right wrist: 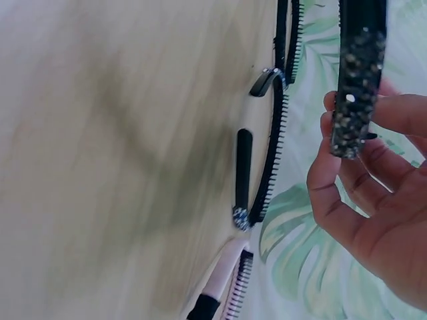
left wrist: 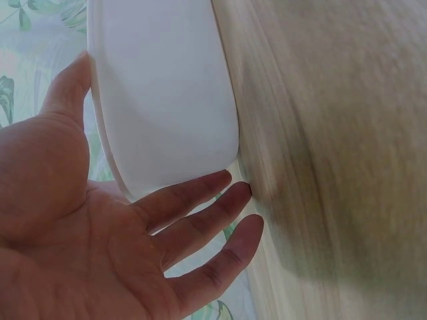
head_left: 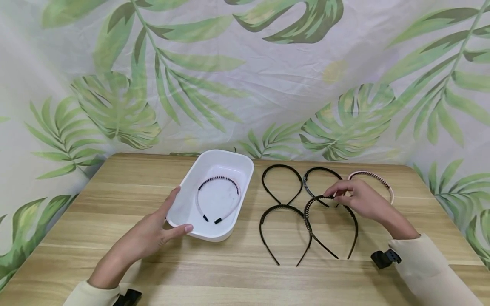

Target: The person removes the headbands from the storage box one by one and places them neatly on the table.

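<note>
My left hand (head_left: pixel 149 231) rests at the near-left corner of a white plastic tub (head_left: pixel 184 204), the thumb at its rim. In the left wrist view, the fairly straight fingers (left wrist: pixel 193 227) lie along its outer wall. Inside the tub lies a pale pink headband (head_left: pixel 219 178) with dark teeth. My right hand (head_left: pixel 361 199) pinches the top of a black toothed headband (head_left: pixel 357 227), its ends pointing toward me. Glittery stones show on this headband (right wrist: pixel 360 87) in the right wrist view. It overlaps the right side of another black headband (head_left: pixel 281 207).
Behind stand a plain black headband (head_left: pixel 282 165), a black one with glittery ends (head_left: pixel 323 168) and a pink one (head_left: pixel 387 185), partly hidden by my right hand. A leaf-patterned cloth (head_left: pixel 214 106) hangs at the back edge of the wooden table (head_left: pixel 214 272).
</note>
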Available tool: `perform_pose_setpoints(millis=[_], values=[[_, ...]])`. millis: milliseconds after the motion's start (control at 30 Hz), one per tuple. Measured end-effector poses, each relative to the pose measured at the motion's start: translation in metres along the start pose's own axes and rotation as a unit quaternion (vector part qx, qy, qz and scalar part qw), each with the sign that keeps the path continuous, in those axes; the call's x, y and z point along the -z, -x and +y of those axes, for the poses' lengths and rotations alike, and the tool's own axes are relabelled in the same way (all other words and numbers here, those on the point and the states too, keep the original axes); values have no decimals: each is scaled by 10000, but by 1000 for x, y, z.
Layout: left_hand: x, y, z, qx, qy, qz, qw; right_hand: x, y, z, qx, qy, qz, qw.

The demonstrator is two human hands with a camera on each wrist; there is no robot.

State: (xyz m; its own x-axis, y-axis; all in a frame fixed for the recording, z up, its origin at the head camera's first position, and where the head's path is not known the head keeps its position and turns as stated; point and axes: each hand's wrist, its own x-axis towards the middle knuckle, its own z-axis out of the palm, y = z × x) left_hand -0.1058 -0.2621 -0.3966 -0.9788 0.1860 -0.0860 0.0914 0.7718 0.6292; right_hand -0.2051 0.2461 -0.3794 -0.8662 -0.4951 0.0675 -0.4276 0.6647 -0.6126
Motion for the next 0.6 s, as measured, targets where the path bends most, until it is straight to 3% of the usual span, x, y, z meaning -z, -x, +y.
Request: perform_pose_setpoints(millis=[600], values=[[-1, 0, -1, 25, 4, 7, 10000, -2, 13, 19, -298, -17, -203, 9993]])
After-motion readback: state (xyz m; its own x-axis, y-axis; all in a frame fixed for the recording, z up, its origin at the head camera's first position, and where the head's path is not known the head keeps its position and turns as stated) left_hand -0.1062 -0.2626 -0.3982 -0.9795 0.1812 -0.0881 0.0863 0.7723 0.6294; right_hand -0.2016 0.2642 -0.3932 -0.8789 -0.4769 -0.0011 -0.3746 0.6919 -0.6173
